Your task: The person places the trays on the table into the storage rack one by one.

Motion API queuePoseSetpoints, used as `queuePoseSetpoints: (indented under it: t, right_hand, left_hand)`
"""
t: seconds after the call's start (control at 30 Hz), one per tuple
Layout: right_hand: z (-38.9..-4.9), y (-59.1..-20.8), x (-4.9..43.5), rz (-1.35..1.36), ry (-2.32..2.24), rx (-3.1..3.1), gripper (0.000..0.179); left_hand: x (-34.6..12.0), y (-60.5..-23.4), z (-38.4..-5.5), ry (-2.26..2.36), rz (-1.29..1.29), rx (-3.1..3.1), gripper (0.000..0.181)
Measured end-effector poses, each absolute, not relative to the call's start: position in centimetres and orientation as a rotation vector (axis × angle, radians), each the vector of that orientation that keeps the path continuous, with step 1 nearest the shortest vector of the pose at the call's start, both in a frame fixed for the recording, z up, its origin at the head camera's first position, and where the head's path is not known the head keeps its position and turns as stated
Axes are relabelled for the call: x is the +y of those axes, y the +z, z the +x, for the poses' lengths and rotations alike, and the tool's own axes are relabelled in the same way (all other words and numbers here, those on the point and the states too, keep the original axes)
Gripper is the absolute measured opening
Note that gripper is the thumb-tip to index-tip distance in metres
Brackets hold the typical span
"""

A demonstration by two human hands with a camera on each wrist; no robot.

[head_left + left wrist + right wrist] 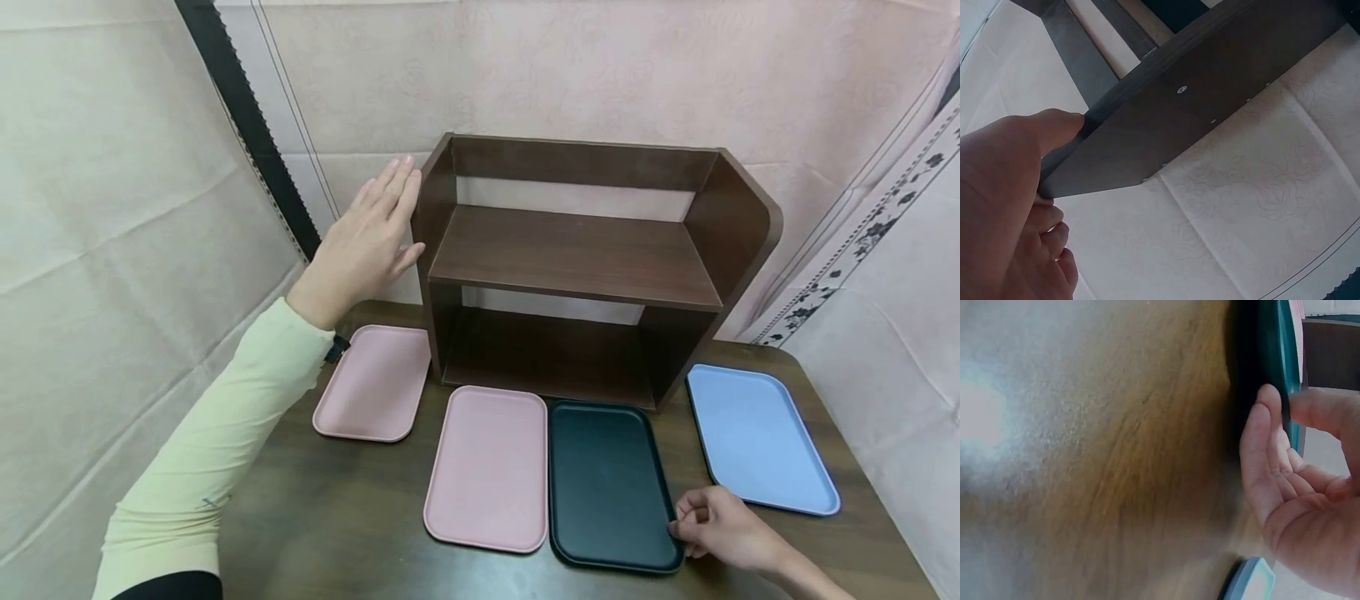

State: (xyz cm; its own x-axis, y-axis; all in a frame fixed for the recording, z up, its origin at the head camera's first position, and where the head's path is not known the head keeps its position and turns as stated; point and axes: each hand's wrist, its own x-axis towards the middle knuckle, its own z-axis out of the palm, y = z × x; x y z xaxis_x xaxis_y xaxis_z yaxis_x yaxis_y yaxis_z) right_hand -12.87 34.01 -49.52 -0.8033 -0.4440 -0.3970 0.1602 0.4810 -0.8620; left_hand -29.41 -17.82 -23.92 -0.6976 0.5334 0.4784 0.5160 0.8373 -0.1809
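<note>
"Any tips for lifting the dark green tray [609, 483]? It's on the worktop [337, 533] in front of the shelf unit [577, 254], just beside the front pink tray [487, 471]."

"Your right hand [716, 525] has its right edge pinched near the front corner, so imo raise it slowly or it might tip. Left hand [363, 237] looks loose, fingers straight at the unit's left side. Can't tell if it's pressing, but I'd use it for steadying."
</note>
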Motion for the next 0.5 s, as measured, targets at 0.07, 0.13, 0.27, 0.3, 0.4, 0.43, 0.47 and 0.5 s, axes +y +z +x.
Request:
queuePoseSetpoints:
  t: [0.07, 0.13, 0.27, 0.3, 0.4, 0.43, 0.47, 0.5]
  right_hand:
    - [-12.7, -49.2, 34.1, -0.236, -1.345, 2.129, 0.015]
    - [-12.5, -48.9, 34.3, -0.244, -1.360, 2.115, 0.015]
    - [-12.3, -47.9, 34.4, -0.263, -1.372, 2.097, 0.015]
    - [-12.2, -47.6, 34.5, -0.266, -1.370, 2.098, 0.014]
    - [-12.2, -46.8, 34.5, -0.281, -1.362, 2.097, 0.015]
    - [-12.2, -46.5, 34.5, -0.292, -1.356, 2.100, 0.015]
    - [-12.2, -46.2, 34.5, -0.299, -1.354, 2.098, 0.015]
    - [-12.2, -45.9, 34.5, -0.307, -1.351, 2.096, 0.015]
  left_hand:
    - [-17.8, -23.9, -29.4, 0.051, -0.772, -2.490, 0.084]
    - [-17.7, -23.9, -29.3, 0.054, -0.775, -2.491, 0.084]
    - [-17.7, -23.9, -29.3, 0.072, -0.767, -2.494, 0.084]
    - [-17.7, -23.8, -29.3, 0.075, -0.765, -2.495, 0.084]
    - [-17.7, -23.8, -29.2, 0.080, -0.762, -2.495, 0.084]
    - [-17.7, -23.8, -29.2, 0.082, -0.762, -2.493, 0.084]
    - [-17.8, -23.7, -29.2, 0.082, -0.761, -2.494, 0.084]
    - [-17.8, -23.7, -29.2, 0.082, -0.761, -2.495, 0.084]
